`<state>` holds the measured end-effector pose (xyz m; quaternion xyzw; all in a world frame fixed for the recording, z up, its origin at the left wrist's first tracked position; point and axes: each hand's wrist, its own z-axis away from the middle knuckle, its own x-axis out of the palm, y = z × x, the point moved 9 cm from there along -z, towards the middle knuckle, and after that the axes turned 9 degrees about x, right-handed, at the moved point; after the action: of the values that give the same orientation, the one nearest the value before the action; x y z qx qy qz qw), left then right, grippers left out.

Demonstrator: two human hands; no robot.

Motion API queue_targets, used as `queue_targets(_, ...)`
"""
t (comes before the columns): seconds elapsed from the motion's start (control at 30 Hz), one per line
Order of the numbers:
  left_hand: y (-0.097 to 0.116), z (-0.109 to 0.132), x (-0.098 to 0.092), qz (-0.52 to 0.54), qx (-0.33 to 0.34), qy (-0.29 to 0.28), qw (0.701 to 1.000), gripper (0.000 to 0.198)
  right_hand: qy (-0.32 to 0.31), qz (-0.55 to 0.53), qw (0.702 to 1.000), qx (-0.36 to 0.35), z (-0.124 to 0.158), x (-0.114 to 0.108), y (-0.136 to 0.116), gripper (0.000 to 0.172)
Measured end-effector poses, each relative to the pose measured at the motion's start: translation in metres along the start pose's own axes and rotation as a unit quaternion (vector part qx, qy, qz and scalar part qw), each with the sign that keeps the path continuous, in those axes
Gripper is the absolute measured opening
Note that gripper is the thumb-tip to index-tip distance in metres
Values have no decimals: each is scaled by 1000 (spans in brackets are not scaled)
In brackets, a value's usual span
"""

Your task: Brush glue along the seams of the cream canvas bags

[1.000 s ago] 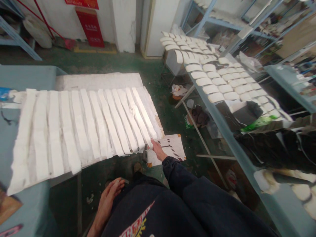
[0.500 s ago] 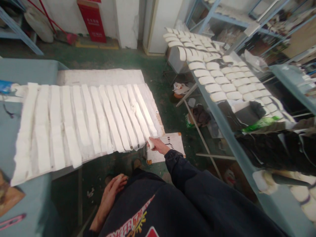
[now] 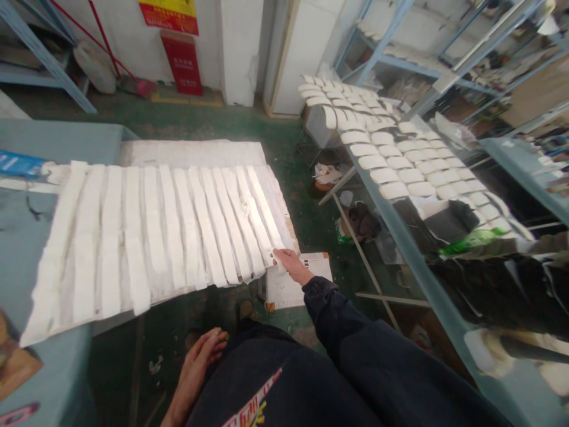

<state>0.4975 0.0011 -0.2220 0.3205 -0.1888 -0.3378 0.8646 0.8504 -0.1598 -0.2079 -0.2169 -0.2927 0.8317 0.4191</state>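
Note:
Several long white strips lie side by side on a pale board across the left table. My right hand is at the near right corner of the board, its fingers closed on the near end of a white strip, one of the rightmost. My left hand hangs low in front of my body, beside the dark jacket, with nothing in it and its fingers loosely extended. One strip has a small crumpled spot.
To the right, a long table bears rows of curved white pieces, dark fabric and a green plastic bag. A white panel sits below my right hand. A blue packet lies at far left.
The view has tilted up slightly, so the scene sits lower in it. My right hand stays at the strip's near end; my left hand remains low by my body.

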Motion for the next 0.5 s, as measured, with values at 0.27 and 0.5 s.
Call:
queue_targets(0.27, 13, -3, -1, 11, 6, 10, 1000, 81, -5, -21, 997, -74, 11, -5, -49, 41)
queue_targets(0.5, 24, -3, 0, 15, 10, 15, 1000, 75, -15, -42, 993, -111, -5, -8, -113, 44)
